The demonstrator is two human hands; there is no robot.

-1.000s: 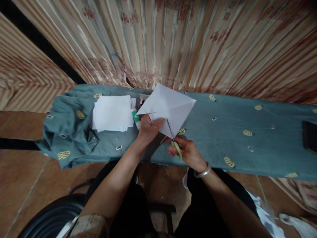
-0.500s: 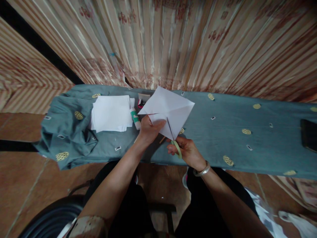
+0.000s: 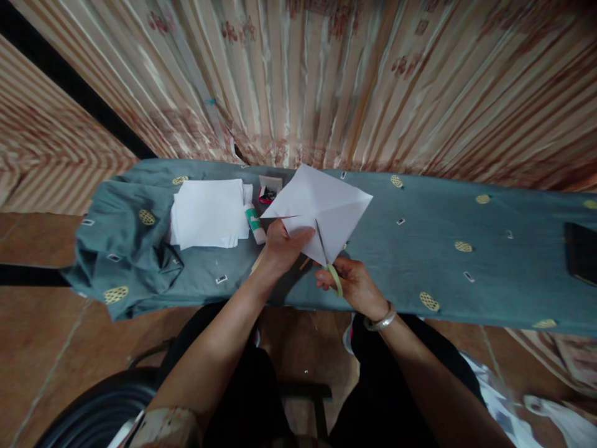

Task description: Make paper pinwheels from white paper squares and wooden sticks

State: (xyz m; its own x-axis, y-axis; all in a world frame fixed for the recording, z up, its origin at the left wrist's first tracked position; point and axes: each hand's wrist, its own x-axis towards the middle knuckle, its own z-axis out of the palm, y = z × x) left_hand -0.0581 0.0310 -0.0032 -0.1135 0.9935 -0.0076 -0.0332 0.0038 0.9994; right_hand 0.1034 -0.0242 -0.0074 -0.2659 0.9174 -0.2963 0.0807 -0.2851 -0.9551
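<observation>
A creased white paper square [image 3: 326, 202] is held up, one corner pointing down toward me. My left hand [image 3: 288, 246] pinches its lower left part, thumb on top and fingers hidden beneath. A slit runs in from its left corner, just above that thumb. In my right hand [image 3: 357, 283] are scissors [image 3: 334, 280] with pale green handles. Their dark blade lies over the paper near its lower corner, pointing up toward the middle. The other blade is hidden under the sheet.
A stack of white paper [image 3: 208, 213] lies to the left on the green patterned cloth [image 3: 429, 249]. Beside it are a white-and-green glue stick [image 3: 255, 224] and a small red box [image 3: 269, 191] with dark contents. A dark device [image 3: 581, 252] rests at the far right, and a striped curtain [image 3: 317, 81] hangs behind.
The paper has shifted and turned slightly to the right, uncovering more of the small red box. Both hands keep their grips, and the scissors stay at the lower corner.
</observation>
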